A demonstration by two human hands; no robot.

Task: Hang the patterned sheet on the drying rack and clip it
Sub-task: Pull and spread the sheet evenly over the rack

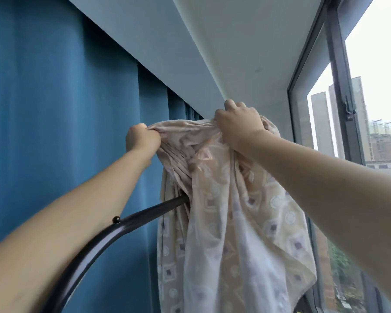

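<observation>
The patterned sheet (230, 222), pale peach with white circles and small purple squares, hangs bunched in the middle of the view. Both arms are raised high. My left hand (142, 138) grips a gathered fold at the sheet's upper left. My right hand (239, 123) grips the top edge further right, fingers curled into the cloth. The dark metal bar of the drying rack (145, 214) curves up from the lower left and disappears behind the sheet. The sheet's top is held well above the bar. No clip is in view.
A blue curtain (54, 120) fills the left side, close behind the rack. A white ceiling beam runs overhead. A dark-framed window (341, 86) stands on the right, with buildings outside.
</observation>
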